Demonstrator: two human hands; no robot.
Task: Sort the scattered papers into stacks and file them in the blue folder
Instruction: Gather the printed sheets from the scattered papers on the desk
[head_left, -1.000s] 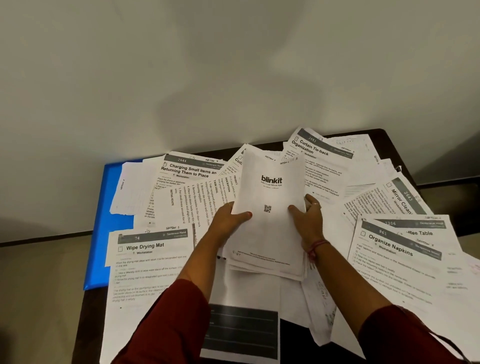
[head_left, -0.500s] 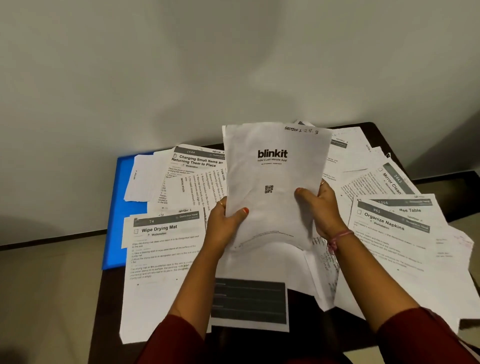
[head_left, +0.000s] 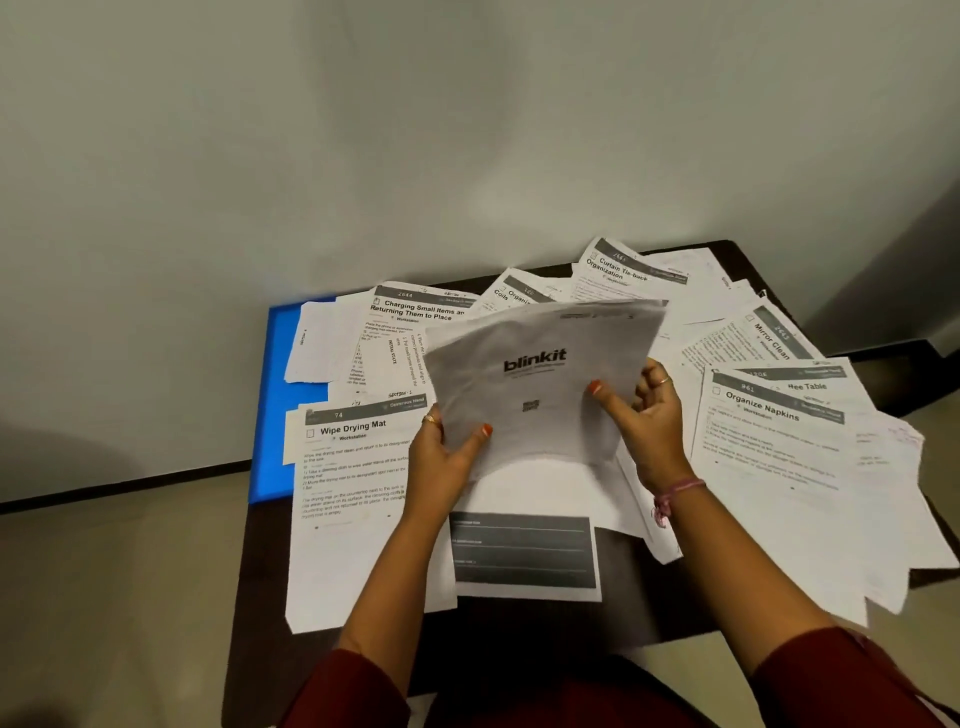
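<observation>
Head view, held stack: a sheaf of white papers (head_left: 540, 395), top sheet printed "blinkit", is lifted off the table and bowed, its upper edge curling toward the wall
Head view, left hand (head_left: 447, 457): grips the sheaf's lower left edge, thumb curled over the front face, fingers behind the paper
Head view, right hand (head_left: 647, 415): pinches the sheaf's right edge, thumb pressed on the front, fingers curled round behind; a pink thread band sits on the wrist
Head view, blue folder (head_left: 278, 395): lies flat at the table's far left corner against the wall, largely covered by loose sheets, one edge overhanging the table
Head view, scattered papers: spread across the dark table (head_left: 260, 582); "Wipe Drying Mat" sheet (head_left: 353, 467) near left, "Charging Small Items" sheet (head_left: 410, 322) behind it, "Organize Napkins" sheet (head_left: 769, 441) at right, "Mirror Clean" and "Curtain Tie-back" sheets toward the far right
Head view, below the sheaf: a sheet with a dark block (head_left: 524, 551) lies flat between the forearms
Head view, sleeves: dark red, at the bottom edge
</observation>
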